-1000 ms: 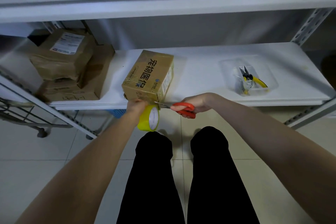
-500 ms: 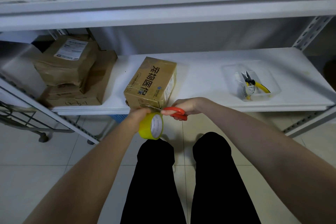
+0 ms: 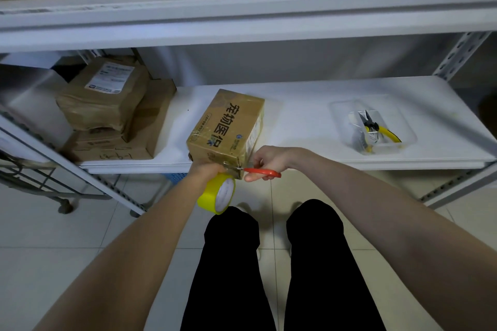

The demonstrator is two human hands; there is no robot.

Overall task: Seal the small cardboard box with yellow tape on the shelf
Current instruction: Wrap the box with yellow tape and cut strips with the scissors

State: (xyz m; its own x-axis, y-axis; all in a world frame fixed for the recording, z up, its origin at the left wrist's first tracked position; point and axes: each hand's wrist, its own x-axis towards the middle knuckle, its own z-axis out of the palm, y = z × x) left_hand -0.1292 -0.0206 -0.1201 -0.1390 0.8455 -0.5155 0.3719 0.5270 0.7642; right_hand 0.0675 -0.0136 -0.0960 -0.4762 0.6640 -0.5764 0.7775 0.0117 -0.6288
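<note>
The small cardboard box (image 3: 228, 123) is formed of brown cardboard covered with glossy clear film, the tape roll (image 3: 208, 192) is wound of glossy yellow plastic on a white core, the scissors (image 3: 265, 171) are made with metal blades and smooth red plastic handles, and the shelf (image 3: 301, 126) is finished smooth white.

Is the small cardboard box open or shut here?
Shut: the small cardboard box shows flat, closed faces, with no flap raised.

scissors (image 3: 251, 170) at box (image 3: 227, 126) — tape roll (image 3: 217, 193)
</note>
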